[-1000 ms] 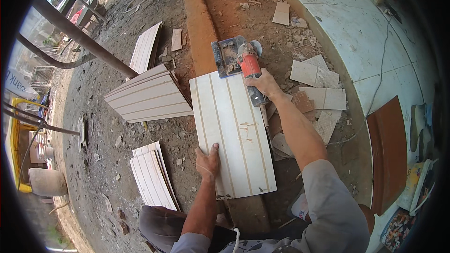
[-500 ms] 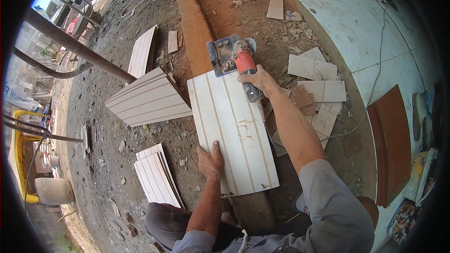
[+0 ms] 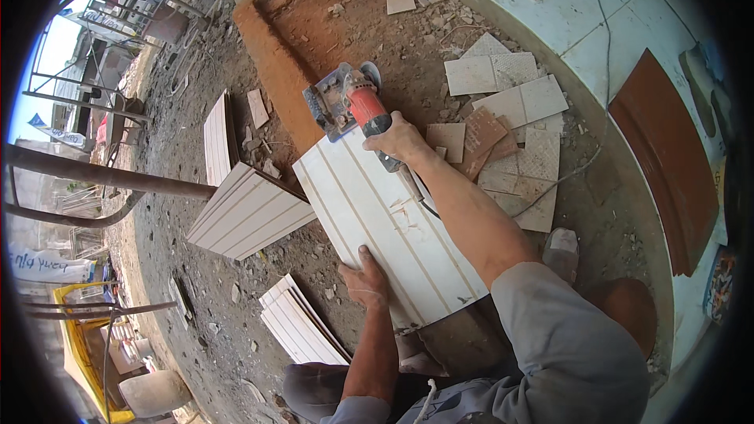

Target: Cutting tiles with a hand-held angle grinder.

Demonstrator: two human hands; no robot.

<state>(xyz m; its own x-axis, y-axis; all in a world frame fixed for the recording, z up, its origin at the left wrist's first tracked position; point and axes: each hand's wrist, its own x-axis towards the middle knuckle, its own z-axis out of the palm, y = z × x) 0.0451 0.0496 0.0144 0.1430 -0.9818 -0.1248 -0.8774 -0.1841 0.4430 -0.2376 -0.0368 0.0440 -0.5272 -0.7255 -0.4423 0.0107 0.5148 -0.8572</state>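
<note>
A large white tile (image 3: pixel 397 247) with tan stripes lies tilted across the middle, in front of my body. My left hand (image 3: pixel 366 278) holds its left edge, thumb on top and the other fingers mostly hidden. At the far edge of the tile, a red and black handheld tile cutter (image 3: pixel 364 103) rests with its metal base plate partly over the tile. My right hand (image 3: pixel 397 141) is wrapped round the cutter's dark rear body. A cable runs back from it under my right forearm.
Stacks of striped tiles stand at left (image 3: pixel 250 212) and lie nearer me (image 3: pixel 301 322). Broken tiles (image 3: pixel 514 102) are heaped at right, beside a pale ledge (image 3: pixel 585 47) bearing a brown panel (image 3: pixel 667 165). A metal pole (image 3: pixel 110 172) juts in from the left. Rubble covers the ground.
The whole view has turned and shifted, so the tile now slants more. Both hands keep their holds, and the cutter stays at the tile's far edge.
</note>
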